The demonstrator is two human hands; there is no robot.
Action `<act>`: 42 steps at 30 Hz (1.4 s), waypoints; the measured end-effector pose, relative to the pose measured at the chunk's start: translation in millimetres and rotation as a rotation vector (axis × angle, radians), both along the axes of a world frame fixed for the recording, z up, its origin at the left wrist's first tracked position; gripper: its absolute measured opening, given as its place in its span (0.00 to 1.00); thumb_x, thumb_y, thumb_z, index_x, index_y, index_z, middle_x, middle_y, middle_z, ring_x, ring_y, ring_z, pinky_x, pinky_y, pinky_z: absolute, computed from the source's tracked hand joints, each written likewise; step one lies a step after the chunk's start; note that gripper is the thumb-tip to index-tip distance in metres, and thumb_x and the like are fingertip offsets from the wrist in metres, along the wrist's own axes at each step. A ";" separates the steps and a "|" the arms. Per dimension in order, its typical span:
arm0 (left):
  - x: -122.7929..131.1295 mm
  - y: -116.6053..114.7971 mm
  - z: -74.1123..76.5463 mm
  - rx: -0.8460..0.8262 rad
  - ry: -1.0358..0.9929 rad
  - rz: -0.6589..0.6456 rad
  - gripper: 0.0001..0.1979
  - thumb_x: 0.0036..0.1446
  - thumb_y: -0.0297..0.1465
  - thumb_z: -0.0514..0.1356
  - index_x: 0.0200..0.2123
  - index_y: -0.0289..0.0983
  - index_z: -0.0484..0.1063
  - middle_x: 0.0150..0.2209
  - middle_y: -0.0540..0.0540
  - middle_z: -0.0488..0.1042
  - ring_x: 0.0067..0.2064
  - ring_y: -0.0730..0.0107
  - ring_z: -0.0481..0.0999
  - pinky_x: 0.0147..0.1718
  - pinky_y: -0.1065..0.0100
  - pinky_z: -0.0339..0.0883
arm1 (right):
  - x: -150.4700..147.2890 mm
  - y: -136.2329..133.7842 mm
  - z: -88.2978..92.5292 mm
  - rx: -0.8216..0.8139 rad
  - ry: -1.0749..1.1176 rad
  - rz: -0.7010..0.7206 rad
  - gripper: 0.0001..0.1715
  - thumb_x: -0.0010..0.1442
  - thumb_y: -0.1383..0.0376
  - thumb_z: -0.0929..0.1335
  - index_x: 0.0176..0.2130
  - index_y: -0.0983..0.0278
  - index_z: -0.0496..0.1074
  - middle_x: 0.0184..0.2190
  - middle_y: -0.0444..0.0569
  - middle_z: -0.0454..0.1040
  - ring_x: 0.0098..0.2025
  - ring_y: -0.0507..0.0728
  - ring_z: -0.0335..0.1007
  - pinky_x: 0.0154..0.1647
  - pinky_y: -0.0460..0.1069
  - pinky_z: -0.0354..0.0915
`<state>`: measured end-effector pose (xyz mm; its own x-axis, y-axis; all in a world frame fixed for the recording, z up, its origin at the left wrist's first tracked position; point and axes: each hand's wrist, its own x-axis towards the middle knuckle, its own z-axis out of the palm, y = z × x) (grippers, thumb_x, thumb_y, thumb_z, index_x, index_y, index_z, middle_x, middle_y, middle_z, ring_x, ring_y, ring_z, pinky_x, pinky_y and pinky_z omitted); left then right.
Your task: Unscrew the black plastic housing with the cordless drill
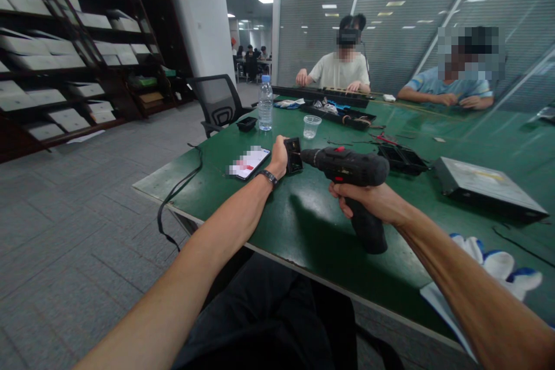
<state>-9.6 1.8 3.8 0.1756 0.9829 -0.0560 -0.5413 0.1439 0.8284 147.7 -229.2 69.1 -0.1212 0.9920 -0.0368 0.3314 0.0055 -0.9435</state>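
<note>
My right hand (368, 199) is wrapped round the grip of a black cordless drill (351, 167), held level above the green table (269, 214) with its nose pointing left. My left hand (280, 156) is closed on a small black boxy part (293, 155) right at the drill's tip. A watch sits on my left wrist. A phone (249, 163) with a lit screen lies on the table just left of that hand.
A flat black device (485, 185) lies to the right, with a black tray (401, 157) and loose wires behind the drill. White and blue gloves (498, 269) lie under my right forearm. Farther back stand a water bottle (265, 103) and plastic cup (311, 126). Two people sit at the far side. A black cable hangs over the left edge.
</note>
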 end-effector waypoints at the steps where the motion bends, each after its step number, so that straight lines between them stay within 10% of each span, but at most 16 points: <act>1: 0.0 0.5 -0.5 -0.002 -0.002 -0.007 0.16 0.70 0.41 0.55 0.31 0.41 0.70 0.24 0.52 0.70 0.25 0.67 0.71 0.26 0.70 0.65 | -0.3 -0.1 0.3 -0.002 -0.001 -0.005 0.12 0.58 0.56 0.75 0.33 0.61 0.75 0.20 0.46 0.76 0.21 0.56 0.69 0.28 0.52 0.66; 42: 0.3 3.2 -2.7 0.007 0.012 0.015 0.16 0.70 0.40 0.53 0.32 0.40 0.72 0.25 0.51 0.71 0.26 0.67 0.71 0.26 0.70 0.65 | -1.2 -1.2 3.4 0.009 -0.018 0.002 0.13 0.59 0.55 0.75 0.35 0.61 0.75 0.18 0.45 0.76 0.21 0.56 0.69 0.29 0.52 0.64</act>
<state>-9.3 4.9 1.1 0.1598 0.9858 -0.0506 -0.5339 0.1295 0.8356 146.5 -230.3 72.5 -0.1222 0.9921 -0.0298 0.3485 0.0148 -0.9372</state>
